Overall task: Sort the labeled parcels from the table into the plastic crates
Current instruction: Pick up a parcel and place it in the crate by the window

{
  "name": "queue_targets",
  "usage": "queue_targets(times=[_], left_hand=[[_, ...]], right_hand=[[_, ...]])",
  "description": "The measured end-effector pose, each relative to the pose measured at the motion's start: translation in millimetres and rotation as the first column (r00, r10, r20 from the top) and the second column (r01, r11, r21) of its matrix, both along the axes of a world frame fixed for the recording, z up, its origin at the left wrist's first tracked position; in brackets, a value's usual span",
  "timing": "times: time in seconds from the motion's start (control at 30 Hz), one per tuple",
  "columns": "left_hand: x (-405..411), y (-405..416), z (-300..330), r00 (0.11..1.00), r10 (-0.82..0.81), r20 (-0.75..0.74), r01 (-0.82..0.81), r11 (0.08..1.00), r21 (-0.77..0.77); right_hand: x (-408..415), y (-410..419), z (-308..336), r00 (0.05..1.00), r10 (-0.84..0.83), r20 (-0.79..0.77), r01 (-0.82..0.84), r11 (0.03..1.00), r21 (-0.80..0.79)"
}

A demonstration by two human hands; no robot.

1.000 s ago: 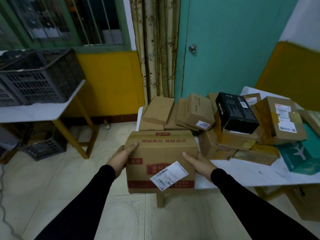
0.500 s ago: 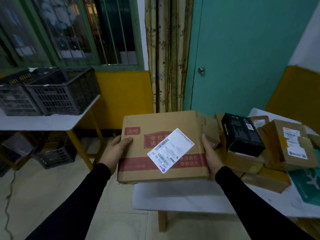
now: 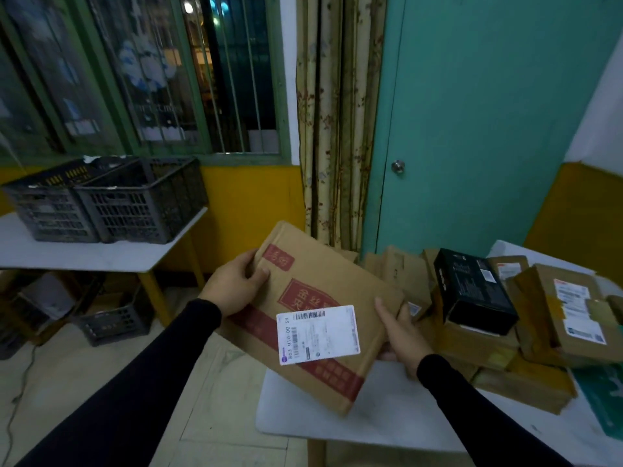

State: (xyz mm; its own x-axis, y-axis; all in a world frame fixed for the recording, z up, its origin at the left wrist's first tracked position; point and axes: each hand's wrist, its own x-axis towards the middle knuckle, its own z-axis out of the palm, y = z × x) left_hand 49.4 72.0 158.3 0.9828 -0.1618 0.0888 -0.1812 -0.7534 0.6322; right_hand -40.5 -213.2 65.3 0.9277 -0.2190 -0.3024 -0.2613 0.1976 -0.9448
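A cardboard parcel (image 3: 317, 315) with red printing is held up in the air over the near left corner of the parcel bench (image 3: 371, 416), tilted so that its white shipping label (image 3: 318, 335) faces the camera, most likely so the code can be read before a crate is chosen. The left hand (image 3: 232, 286) grips the parcel's upper left edge, thumb on the printed face and fingers behind. The right hand (image 3: 401, 332) holds the opposite edge, thumb lying along the face, the rest of its fingers wrapped behind. Gripping two opposite edges keeps the label uncovered.

Counted: one parcel in hand; one black box (image 3: 472, 291) resting on the heap of brown parcels (image 3: 488, 345) that fills the bench's far right part, too overlapped to number exactly; one of them shows two white labels (image 3: 580, 311). Two dark plastic crates (image 3: 135, 200) stand side by side, touching, at the right end of the second bench (image 3: 84, 257) under the window, well apart from the parcel. One smaller crate (image 3: 114, 323) sits on the floor beneath that bench.
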Motion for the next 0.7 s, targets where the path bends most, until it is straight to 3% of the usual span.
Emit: queue_targets(times=[0.13, 0.27, 0.33, 0.4, 0.5, 0.53, 0.6, 0.67, 0.7], left_hand=[[-3.8, -8.3, -30.7, 0.998, 0.029, -0.059, -0.024, 0.996, 0.085], [-0.5, -18.8, -15.4, 0.997, -0.067, -0.041, 0.072, 0.987, 0.147], [-0.5, -17.0, 14.0, 0.972, -0.197, -0.129, 0.19, 0.979, -0.069], [-6.6, -11.6, 45.6, 0.92, -0.33, -0.212, 0.257, 0.915, -0.311], [-15.1, -11.5, 58.2, 0.91, -0.367, -0.193, 0.254, 0.861, -0.44], [-14.9, -13.2, 49.9, 0.949, -0.299, -0.095, 0.221, 0.852, -0.475], [-11.9, -19.5, 33.3, 0.982, 0.017, 0.186, 0.095, 0.814, -0.573], [-5.6, -24.7, 21.6, 0.891, 0.356, 0.283, -0.082, 0.738, -0.67], [-0.8, -26.1, 20.0, 0.846, 0.479, 0.234, -0.185, 0.674, -0.715]], right_hand=[[-12.8, -6.3, -11.5, 1.0, -0.013, -0.025, 0.011, 0.998, -0.063], [-15.7, -23.8, -16.0, 0.996, -0.058, -0.066, 0.061, 0.997, 0.042], [-15.5, -33.6, -17.1, 0.989, -0.112, -0.097, 0.125, 0.981, 0.146], [-12.8, -38.5, -18.4, 0.982, -0.151, -0.114, 0.176, 0.951, 0.256], [-6.5, -32.8, -15.3, 0.983, -0.154, -0.105, 0.178, 0.941, 0.289], [-4.8, -28.3, -12.4, 0.983, -0.158, -0.099, 0.181, 0.936, 0.301], [-0.4, -19.3, -4.2, 0.984, -0.171, -0.057, 0.18, 0.935, 0.307], [5.1, -9.1, 5.3, 0.989, -0.146, -0.019, 0.143, 0.922, 0.36], [8.8, -3.9, 8.2, 0.992, -0.124, 0.002, 0.114, 0.921, 0.373]])
